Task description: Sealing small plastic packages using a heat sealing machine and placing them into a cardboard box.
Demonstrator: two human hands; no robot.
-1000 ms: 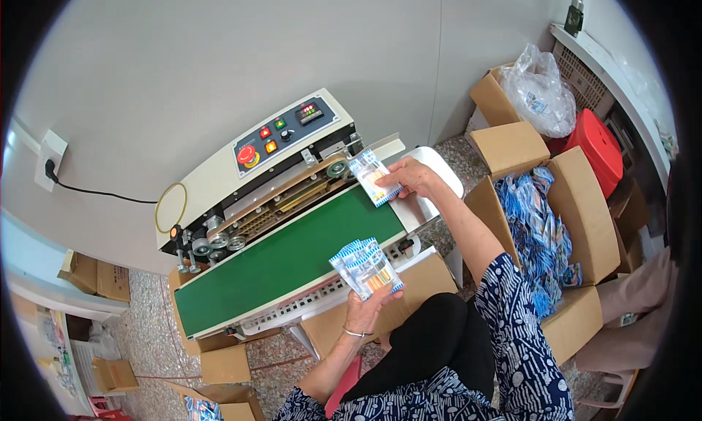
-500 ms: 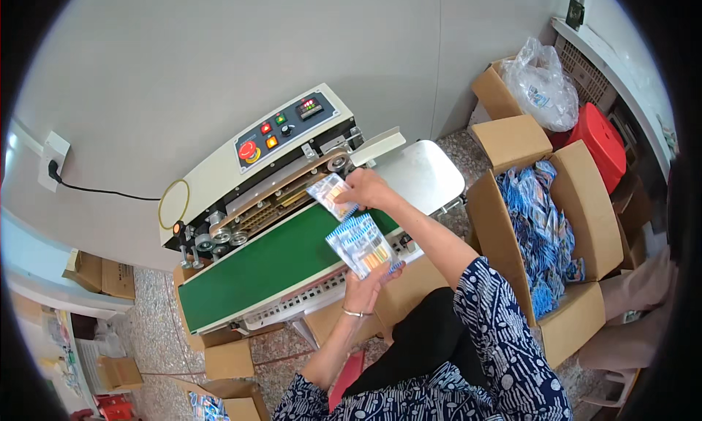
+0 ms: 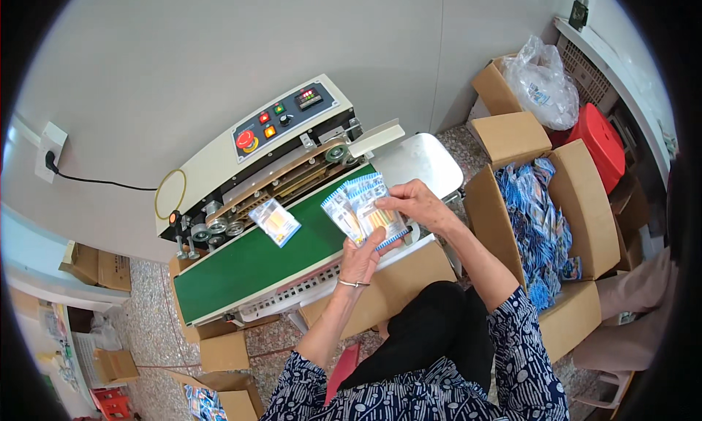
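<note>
My left hand [image 3: 360,257] is closed round the lower edge of a fanned stack of small blue-and-white packets [image 3: 354,202], held above the near edge of a green conveyor belt [image 3: 241,273]. My right hand [image 3: 420,204] pinches the top packet [image 3: 382,215] of that stack between thumb and fingers. Farther left, a single packet [image 3: 275,222] lies on the belt, its upper edge close to the rollers of a band sealing machine [image 3: 252,154]. Each packet has a clear window with orange-yellow pieces showing.
On my right, an open carton [image 3: 585,202] holds many similar packets. Behind it are a clear plastic bag [image 3: 541,88] and a red stool [image 3: 601,150]. A metal plate [image 3: 428,165] extends from the machine's right end. Another carton [image 3: 238,403] with packets sits at lower left.
The packet my right hand was holding at the sealer now lies on the belt, farther left. My right hand has drawn back to the stack, which has fanned out and risen slightly.
</note>
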